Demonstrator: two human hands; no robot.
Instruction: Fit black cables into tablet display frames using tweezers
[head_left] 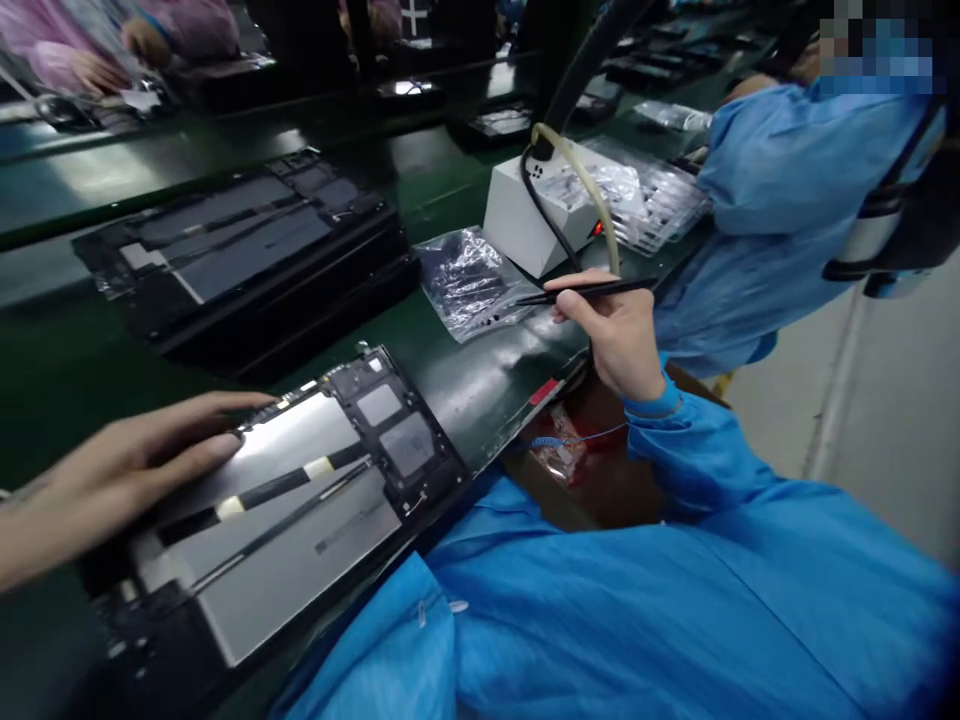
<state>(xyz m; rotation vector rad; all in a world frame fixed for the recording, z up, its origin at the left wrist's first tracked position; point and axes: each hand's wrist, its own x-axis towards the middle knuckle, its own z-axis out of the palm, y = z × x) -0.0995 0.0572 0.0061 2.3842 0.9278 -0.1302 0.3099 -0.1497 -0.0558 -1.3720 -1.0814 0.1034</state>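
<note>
Head view: left hand (112,480) lies flat, fingers (202,450) stretched out and close together, tips resting on the upper left edge of the opened tablet chassis w/ silver panels & black flex strips (277,500), which sits on the dark green bench (480,370) right at its near edge. Chassis long axis runs diagonally, lower left to upper right, its circuit-board end pointing away toward the clear plastic bag of small parts (469,280). Right hand (619,335) is off to the right, apart from the chassis, pinching thin black tweezers (589,291), tips pointing left toward the bag. Left hand is nearer. Behind: a second black tablet stack (247,250), white box (525,215), a co-worker's blue sleeve (780,200).
</note>
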